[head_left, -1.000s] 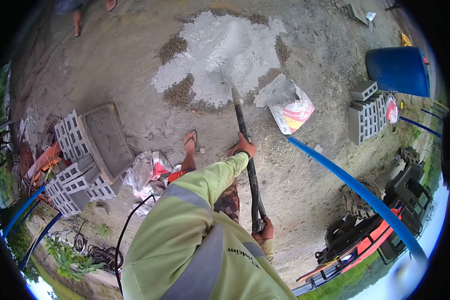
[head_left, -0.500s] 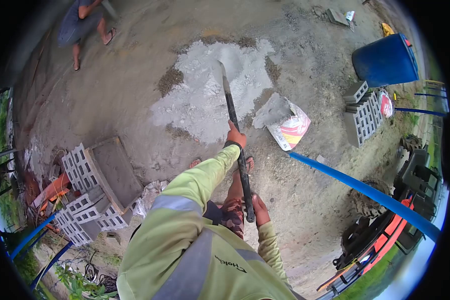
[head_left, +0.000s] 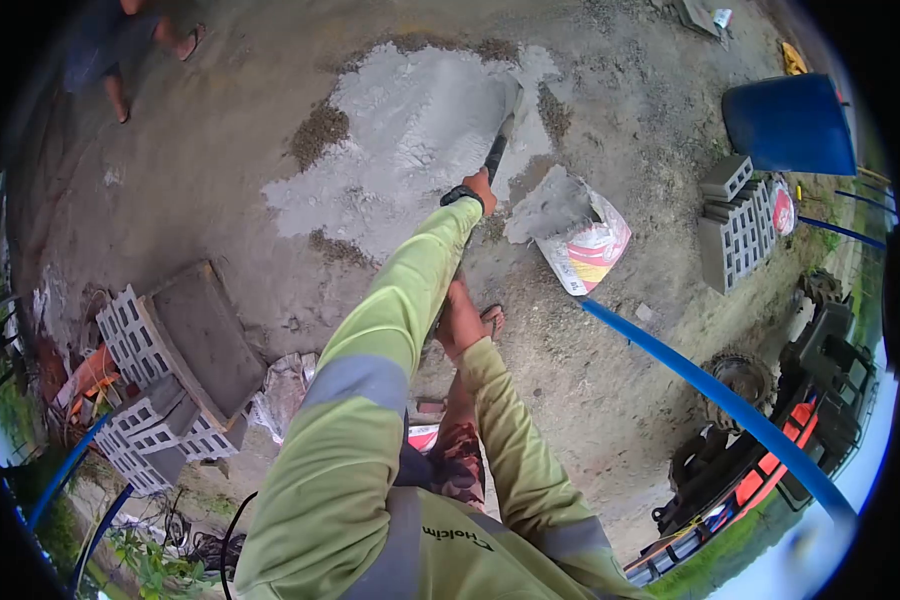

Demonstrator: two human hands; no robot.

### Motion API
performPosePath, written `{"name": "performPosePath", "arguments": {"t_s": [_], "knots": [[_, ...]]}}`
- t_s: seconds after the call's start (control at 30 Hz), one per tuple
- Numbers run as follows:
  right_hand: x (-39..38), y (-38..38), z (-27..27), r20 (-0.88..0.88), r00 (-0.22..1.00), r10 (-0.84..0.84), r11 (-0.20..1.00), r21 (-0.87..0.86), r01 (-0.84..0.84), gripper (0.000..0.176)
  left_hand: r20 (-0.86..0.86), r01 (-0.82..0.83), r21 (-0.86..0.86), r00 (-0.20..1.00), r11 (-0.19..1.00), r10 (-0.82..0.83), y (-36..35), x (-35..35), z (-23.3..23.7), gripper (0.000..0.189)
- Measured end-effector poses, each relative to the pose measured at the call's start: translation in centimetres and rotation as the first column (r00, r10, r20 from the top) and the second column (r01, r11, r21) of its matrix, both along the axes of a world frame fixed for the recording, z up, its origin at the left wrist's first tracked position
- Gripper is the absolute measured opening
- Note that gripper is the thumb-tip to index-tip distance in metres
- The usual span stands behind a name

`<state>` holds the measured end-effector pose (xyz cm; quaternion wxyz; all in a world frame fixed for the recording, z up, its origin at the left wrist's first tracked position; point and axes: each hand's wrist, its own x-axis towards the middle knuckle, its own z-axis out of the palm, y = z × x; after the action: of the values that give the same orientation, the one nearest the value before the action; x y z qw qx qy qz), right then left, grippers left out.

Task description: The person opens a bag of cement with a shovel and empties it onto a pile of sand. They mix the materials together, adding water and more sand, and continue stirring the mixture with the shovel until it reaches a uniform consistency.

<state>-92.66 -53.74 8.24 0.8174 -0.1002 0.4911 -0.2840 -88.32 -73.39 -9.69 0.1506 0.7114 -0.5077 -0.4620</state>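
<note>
My left hand (head_left: 478,188), with a black band at the wrist, is wrapped round the dark handle of a shovel (head_left: 500,143). The shovel's blade end is coated grey and lies in a spread heap of pale grey powder (head_left: 400,130). Closer to my body, my right hand (head_left: 459,318) is closed round the rear of the handle, which my left sleeve mostly hides. Just right of the heap lies a torn paper sack (head_left: 592,245), grey powder spilling from its open end.
Hollow concrete blocks (head_left: 135,340) and a mortar-filled tray (head_left: 205,340) stand at left. More blocks (head_left: 738,235) and a blue barrel (head_left: 790,123) are at right. A blue pole (head_left: 710,390) crosses toward a parked vehicle (head_left: 820,370). Another person's legs (head_left: 115,90) show at upper left.
The shovel has swung right and forward through the powder. Both my hands have moved forward with it, the right one now under the left forearm. The view has shifted slightly.
</note>
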Motion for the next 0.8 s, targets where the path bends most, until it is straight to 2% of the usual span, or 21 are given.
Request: {"name": "performPosePath", "arguments": {"t_s": [0.13,0.3,0.4,0.47,0.53,0.6,0.67,0.7,0.73,0.8], "knots": [[4.0,0.3,-1.4,-0.017,0.999,0.044,0.997,-0.056,-0.044,0.053,0.028,-0.031,-0.012,0.999,0.999,0.031,0.8,5.9,0.9,0.068],[6.6,0.7,-1.4,-0.033,0.984,0.177,0.981,-0.08,-0.179,0.058,0.031,-0.192,0.022,0.981,0.981,0.191,2.4,11.9,-0.3,0.073],[8.1,1.3,-0.7,-0.093,0.957,0.276,0.957,-0.061,-0.282,0.061,0.082,-0.239,-0.029,0.967,0.971,0.241,4.1,14.7,-0.6,0.075],[8.7,2.1,-1.6,-0.166,0.927,0.336,0.924,-0.133,-0.358,0.065,0.004,-0.343,-0.002,0.939,0.939,0.343,5.6,16.5,-1.0,0.077],[9.2,2.8,-1.4,-0.196,0.905,0.378,0.907,-0.118,-0.404,0.067,0.044,-0.371,-0.033,0.927,0.928,0.372,7.2,18.2,-0.9,0.078],[9.1,3.9,-1.8,-0.229,0.882,0.411,0.892,-0.099,-0.441,0.069,0.039,-0.396,0.059,0.918,0.916,0.394,9.3,19.1,-0.4,0.077],[8.7,5.0,-2.4,-0.423,0.754,0.503,0.784,-0.144,-0.604,0.077,-0.012,-0.474,0.103,0.879,0.875,0.477,11.3,19.1,-0.8,0.079],[7.8,5.0,-1.3,-0.398,0.686,0.61,0.716,-0.094,-0.691,0.085,-0.056,-0.511,0.102,0.853,0.853,0.518,12.4,18.8,-1.2,0.08],[7.1,5.3,-0.7,-0.402,0.683,0.609,0.712,-0.101,-0.694,0.085,-0.1,-0.547,0.101,0.825,0.831,0.556,13.4,18.3,-2.2,0.08],[5.4,6.5,-0.1,-0.56,0.484,0.672,0.561,-0.041,-0.827,0.091,-0.235,-0.649,0.181,0.701,0.739,0.673,15.5,16.9,-1.2,0.079]]}}
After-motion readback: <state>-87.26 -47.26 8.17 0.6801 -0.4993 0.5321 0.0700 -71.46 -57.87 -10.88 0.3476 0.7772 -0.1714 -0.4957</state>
